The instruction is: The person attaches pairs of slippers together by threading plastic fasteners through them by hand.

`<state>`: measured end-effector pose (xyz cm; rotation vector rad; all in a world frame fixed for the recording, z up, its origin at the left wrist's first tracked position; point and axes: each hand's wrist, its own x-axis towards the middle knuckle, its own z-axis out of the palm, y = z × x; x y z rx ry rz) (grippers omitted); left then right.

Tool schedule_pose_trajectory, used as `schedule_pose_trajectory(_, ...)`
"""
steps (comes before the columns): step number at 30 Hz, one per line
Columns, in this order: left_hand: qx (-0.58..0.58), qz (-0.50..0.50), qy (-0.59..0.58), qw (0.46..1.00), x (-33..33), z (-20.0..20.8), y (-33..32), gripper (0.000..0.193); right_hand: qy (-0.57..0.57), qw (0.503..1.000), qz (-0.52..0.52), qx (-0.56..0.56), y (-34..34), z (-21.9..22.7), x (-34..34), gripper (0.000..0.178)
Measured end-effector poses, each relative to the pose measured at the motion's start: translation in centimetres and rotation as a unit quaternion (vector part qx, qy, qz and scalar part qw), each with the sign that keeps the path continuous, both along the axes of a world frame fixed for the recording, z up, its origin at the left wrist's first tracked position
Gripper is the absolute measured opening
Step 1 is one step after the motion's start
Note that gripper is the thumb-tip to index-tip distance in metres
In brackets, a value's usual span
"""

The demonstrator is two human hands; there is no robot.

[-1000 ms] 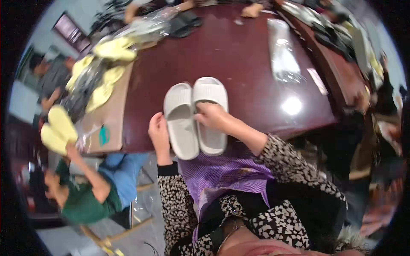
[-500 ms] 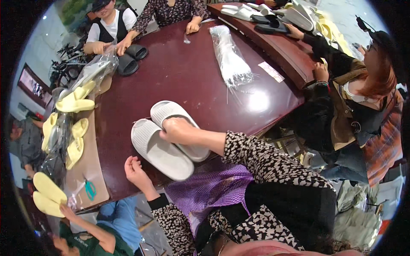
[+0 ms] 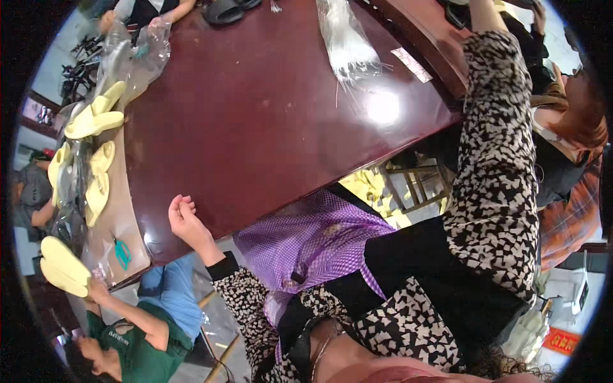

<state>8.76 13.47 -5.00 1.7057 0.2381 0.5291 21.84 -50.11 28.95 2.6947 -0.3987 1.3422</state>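
Observation:
My left hand [image 3: 189, 223] is raised at the table's front edge, with its fingers loosely bent and nothing in them. The table [image 3: 236, 121] has a glossy dark red top. My right arm [image 3: 495, 96], in a black and cream patterned sleeve, stretches far up along the right side. Its hand lies beyond the upper rim, so what it holds or touches is hidden. A clear bag of thin white ties [image 3: 348, 48] lies at the far side, left of that arm. A small printed paper slip [image 3: 412, 64] rests between the bag and the arm.
Yellow slippers [image 3: 96, 118] and clear plastic bags [image 3: 131, 54] line the left side. Teal-handled scissors [image 3: 122, 254] lie at the near left corner. A co-worker there holds yellow slippers [image 3: 66, 267]. Black slippers [image 3: 223, 11] sit at the far edge. Another person [image 3: 568, 127] stands at right.
The pair of light grey slippers under my right hand has gone from the table and from view. My right arm has swung far to the right and away. My left hand stays near the edge.

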Motion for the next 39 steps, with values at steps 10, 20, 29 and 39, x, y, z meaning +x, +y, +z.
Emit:
schedule_pose_trajectory(10,0.005,-0.007,-0.021,1.000,0.1,-0.7,0.1,0.017,0.299,0.880,0.266,0.257,10.0,-27.2,-5.7,0.024)
schedule_pose_trajectory(20,0.027,0.009,0.004,1.000,-0.5,-1.0,0.8,0.019,0.180,0.907,0.214,0.315,18.5,-32.5,-9.5,0.017)
schedule_pose_trajectory(29,0.096,-0.269,-0.057,0.957,-1.5,2.8,-12.5,0.016,0.297,0.731,0.394,0.472,26.4,-28.2,-18.3,0.013)
schedule_pose_trajectory(39,0.060,-0.526,-0.115,0.841,-1.5,4.2,-19.5,0.019,0.316,0.498,0.575,0.567,26.8,-24.9,-20.9,0.010)
